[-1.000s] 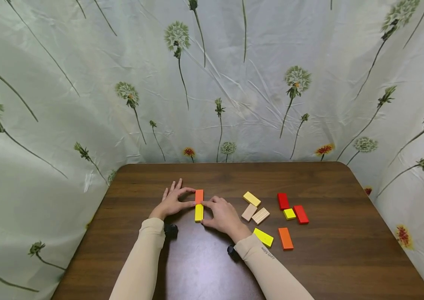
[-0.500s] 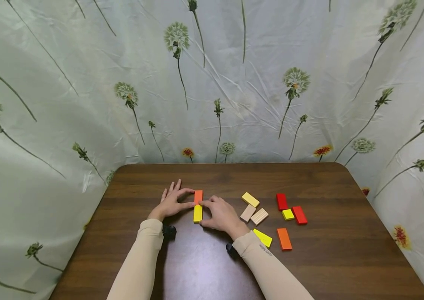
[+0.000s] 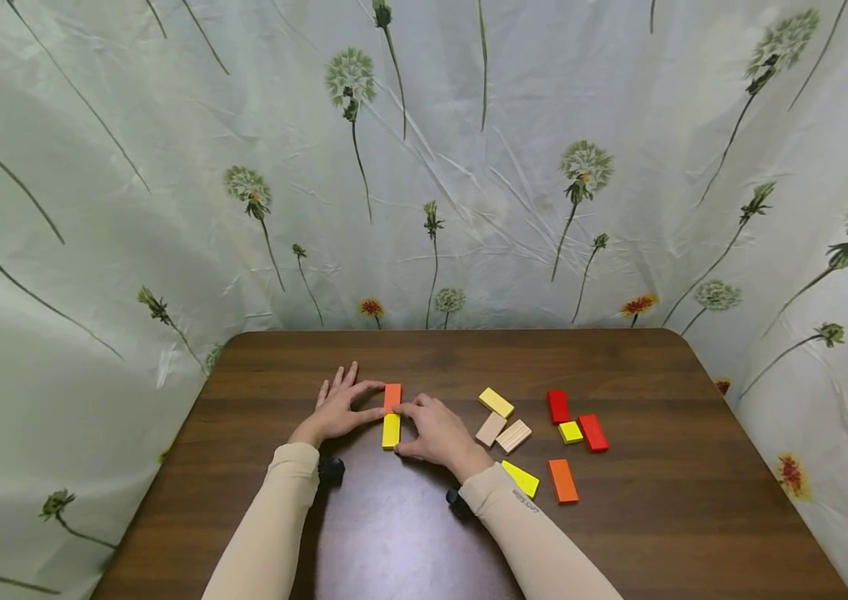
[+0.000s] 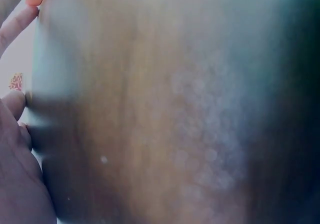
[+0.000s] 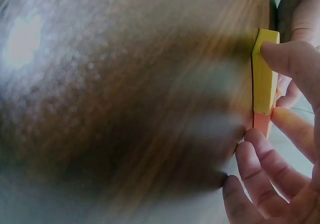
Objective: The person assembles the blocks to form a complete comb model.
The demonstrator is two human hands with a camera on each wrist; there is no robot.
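Curtain (image 3: pixel 469 167): pale, creased cloth with a dandelion print, at twelve o'clock.

Table (image 3: pixel 656 533): dark wood grain, glossy surface, rounded far corners.

Left hand (image 3: pixel 337 412): thumb and forefinger pinch the orange block (image 3: pixel 392 397) from its left edge; other fingers spread.

Right hand (image 3: pixel 439 433): thumb and forefinger hold the yellow block (image 3: pixel 391 432) near its two ends.

Held pair: flat oblongs, end to end, on the table left of centre; yellow at six o'clock of orange. Judged light, stiff, hard to break; smooth faces may slide easily. Best hold: short ends or long sides.

Loose oblongs, from the pair: plain blocks (image 3: pixel 491 429), bare grained wood, cream block (image 3: pixel 496 403) and red blocks (image 3: pixel 593 433) around three o'clock; lime block (image 3: pixel 520 479) and second orange block (image 3: pixel 562 482) at four.

Small yellow block (image 3: pixel 571 432): squarish face, between the reds.
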